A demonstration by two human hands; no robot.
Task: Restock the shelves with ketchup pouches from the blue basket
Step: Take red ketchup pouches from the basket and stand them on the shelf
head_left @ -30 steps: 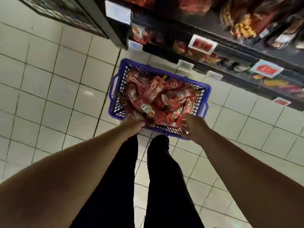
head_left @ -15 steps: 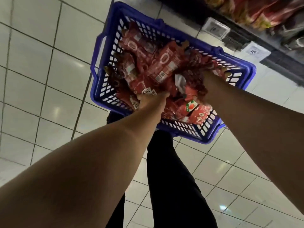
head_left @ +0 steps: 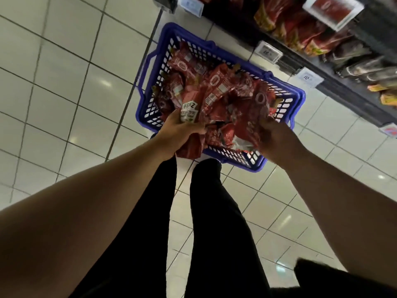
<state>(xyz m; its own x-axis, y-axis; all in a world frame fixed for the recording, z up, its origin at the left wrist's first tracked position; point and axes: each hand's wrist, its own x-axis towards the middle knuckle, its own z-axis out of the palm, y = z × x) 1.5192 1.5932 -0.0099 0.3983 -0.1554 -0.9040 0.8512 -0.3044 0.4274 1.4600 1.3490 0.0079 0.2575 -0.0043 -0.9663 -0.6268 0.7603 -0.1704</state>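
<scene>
The glossy red foil ketchup pouches [head_left: 217, 100] are lying in a loose, crumpled heap inside the blue perforated plastic basket [head_left: 148, 82], which is sitting on the pale glazed floor tiles [head_left: 64, 82] just beyond both hands. The left hand [head_left: 178, 134] is gripping a bunch of pouches, its thumb lying beside a white label panel, with a red end hanging below the palm over the basket's near rim. The right hand [head_left: 277, 138] is curling round more pouches at the heap's right side, fingers hidden under the foil, so it appears to be holding them.

The step in hand seems to be gathering a handful for the dark metal shelves [head_left: 322, 67], which are running up and to the right of the right hand and already carrying soft red and yellow packets behind white price tags [head_left: 268, 52]. The foil looks slick and creased, so the pouches are likely to slide; squaring each bunch, labels facing one way, and lifting clear of the latticed wall should be keeping stragglers from snagging or dropping.
</scene>
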